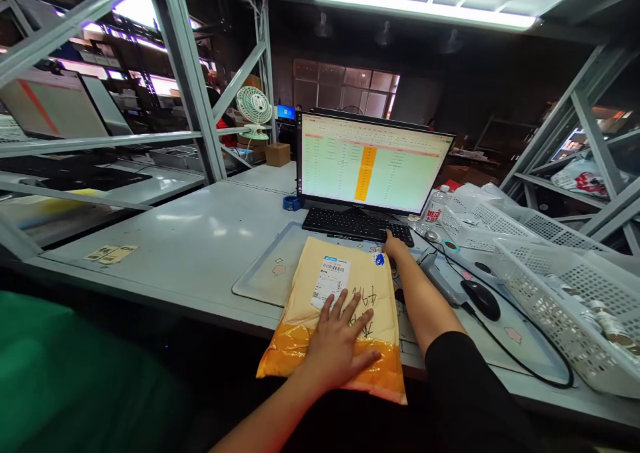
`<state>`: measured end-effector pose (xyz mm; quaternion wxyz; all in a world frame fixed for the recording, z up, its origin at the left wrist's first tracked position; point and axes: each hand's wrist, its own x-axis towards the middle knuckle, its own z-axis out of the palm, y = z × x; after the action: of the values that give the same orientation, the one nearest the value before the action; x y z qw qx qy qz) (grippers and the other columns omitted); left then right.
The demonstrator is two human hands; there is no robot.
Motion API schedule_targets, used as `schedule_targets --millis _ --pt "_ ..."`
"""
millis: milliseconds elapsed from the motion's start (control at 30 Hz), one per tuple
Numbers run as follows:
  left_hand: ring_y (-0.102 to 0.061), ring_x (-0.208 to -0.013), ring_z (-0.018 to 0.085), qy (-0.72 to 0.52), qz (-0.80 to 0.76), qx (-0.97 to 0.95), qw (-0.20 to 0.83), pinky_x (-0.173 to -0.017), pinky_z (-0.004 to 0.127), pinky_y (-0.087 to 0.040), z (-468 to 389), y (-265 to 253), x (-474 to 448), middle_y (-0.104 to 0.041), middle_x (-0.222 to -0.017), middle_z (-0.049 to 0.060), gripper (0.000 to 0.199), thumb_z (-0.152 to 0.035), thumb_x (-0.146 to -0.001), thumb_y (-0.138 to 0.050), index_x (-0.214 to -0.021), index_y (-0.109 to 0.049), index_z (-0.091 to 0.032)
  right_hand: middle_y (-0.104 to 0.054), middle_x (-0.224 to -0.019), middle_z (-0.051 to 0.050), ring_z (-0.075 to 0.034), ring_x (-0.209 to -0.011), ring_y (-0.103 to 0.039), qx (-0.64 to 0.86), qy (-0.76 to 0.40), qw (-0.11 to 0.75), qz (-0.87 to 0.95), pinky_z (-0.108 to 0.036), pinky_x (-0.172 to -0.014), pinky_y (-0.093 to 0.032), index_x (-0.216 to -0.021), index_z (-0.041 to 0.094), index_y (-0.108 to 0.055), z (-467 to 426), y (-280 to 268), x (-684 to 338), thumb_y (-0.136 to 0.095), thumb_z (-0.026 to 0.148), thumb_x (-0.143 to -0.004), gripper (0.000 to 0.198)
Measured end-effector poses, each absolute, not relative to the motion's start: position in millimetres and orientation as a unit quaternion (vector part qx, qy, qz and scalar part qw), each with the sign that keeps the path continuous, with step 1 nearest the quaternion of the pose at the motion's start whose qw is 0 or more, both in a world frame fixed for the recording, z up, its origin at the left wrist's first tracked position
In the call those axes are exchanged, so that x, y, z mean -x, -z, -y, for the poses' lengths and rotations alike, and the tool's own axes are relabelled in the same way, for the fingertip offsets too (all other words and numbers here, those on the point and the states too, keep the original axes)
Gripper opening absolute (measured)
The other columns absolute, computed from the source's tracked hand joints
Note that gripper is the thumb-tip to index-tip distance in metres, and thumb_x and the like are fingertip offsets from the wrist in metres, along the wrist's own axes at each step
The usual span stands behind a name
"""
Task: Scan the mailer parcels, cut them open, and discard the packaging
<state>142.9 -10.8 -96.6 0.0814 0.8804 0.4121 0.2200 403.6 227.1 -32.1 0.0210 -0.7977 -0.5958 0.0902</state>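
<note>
A pale yellow padded envelope (295, 303) lies on the desk mat, its near end wrapped in orange-looking tape and hanging over the desk edge. It bears a white barcode label (334, 274), dark handwriting and a blue mark. My left hand (340, 339) rests flat on the envelope, fingers spread, covering part of the writing. Beyond the envelope, my right hand (396, 246) reaches to the number-pad end of the black keyboard (345, 222), one finger stretched onto the keys and the others mostly hidden. Behind the keyboard a monitor (330, 166) displays a spreadsheet with an orange column.
Right of my forearm lie a grey handheld device (440, 278) and a black mouse (480, 299) with cables. White perforated baskets (545, 286), one holding small bottles, line the right side near a plastic bottle (434, 209). A blue tape roll (291, 203) sits left of the monitor. A green sleeve (75, 373) shows at left.
</note>
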Motion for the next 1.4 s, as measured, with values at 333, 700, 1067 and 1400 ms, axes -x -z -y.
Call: schedule_targets --millis 333,700,1067,1400 --pt "-0.024 -0.162 0.039 -0.184 -0.367 -0.904 0.118 -0.131 0.067 -0.020 38 68 -133 -0.036 -0.173 0.005 0.068 -0.071 -0.099 -0.056 -0.156 -0.054 -0.034 -0.059 -0.147 -0.024 -0.033 -0.137 -0.060 0.792 -0.106 0.011 0.602 -0.044 -0.112 -0.046 -0.168 0.016 -0.026 -229 30 -407 -0.059 0.030 -0.095 0.081" --pt "-0.071 -0.126 0.030 -0.363 -0.431 -0.809 0.167 -0.110 0.044 -0.057 25 59 -46 -0.073 -0.137 0.008 0.057 -0.013 -0.084 -0.060 -0.139 -0.070 -0.025 -0.061 -0.147 -0.024 -0.029 -0.132 -0.063 0.745 -0.113 0.052 0.655 -0.035 -0.112 -0.047 -0.171 0.007 -0.016 -190 19 -411 -0.056 0.018 -0.097 0.085" --pt "-0.077 -0.100 0.034 -0.647 -0.414 -0.422 0.481 -0.080 0.042 -0.068 -30 -30 -4 -0.079 -0.102 0.010 0.068 -0.055 -0.066 -0.090 -0.116 -0.069 -0.016 -0.057 -0.151 -0.021 -0.035 -0.137 -0.058 0.713 -0.045 0.049 0.698 -0.042 -0.116 -0.046 -0.157 0.011 -0.050 -32 45 -429 -0.051 0.049 -0.106 0.063" --pt "-0.073 -0.110 0.030 -0.656 -0.390 -0.537 0.359 -0.096 0.039 -0.060 -31 -15 -3 -0.076 -0.114 0.012 0.068 -0.073 -0.082 -0.076 -0.117 -0.070 -0.015 -0.061 -0.145 -0.024 -0.036 -0.134 -0.060 0.652 -0.035 0.173 0.738 -0.049 -0.118 -0.046 -0.145 0.006 -0.059 -32 37 -438 -0.058 0.040 -0.100 0.056"
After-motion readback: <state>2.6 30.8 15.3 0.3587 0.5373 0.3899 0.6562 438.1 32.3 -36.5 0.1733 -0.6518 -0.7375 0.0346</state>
